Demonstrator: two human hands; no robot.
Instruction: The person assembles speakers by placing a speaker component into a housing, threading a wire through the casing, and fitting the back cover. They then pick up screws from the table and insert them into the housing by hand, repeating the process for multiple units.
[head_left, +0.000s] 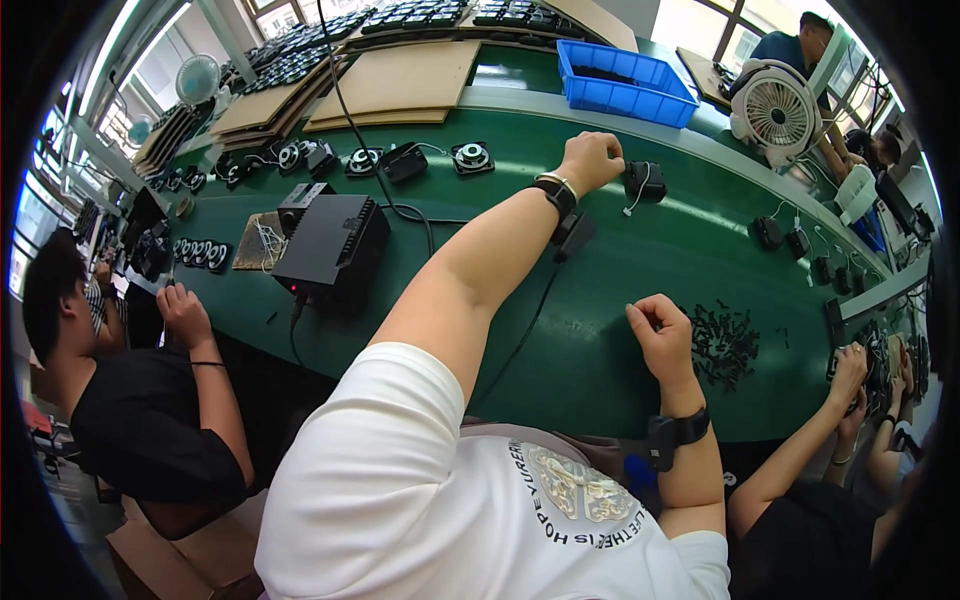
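Left hand (595,160) is stretched out over the desk (560,385), its fingers bent downward just beside a small black box (650,182) with a thin white wire (628,209); whether the fingertips pinch anything, I cannot tell. Right hand (664,338) is nearer the body, loosely curled, thumb close to the forefinger; whether something sits between them is too small to make out. Just to its right spreads a loose pile of short, slim black strips (728,345). Printed capital letters curve round a shiny silvery picture on the white shirt (380,430). The desk's top is smooth, green and glossy, streaked with reflected light. Toward the left stands a boxy black power unit (330,240) with a small red light. Farther back are round speakers (472,157) in squarish frames, flat brown boards (400,85), and a blue plastic bin (625,98) with dark pieces inside. A round white fan (778,112) stands at the far right.
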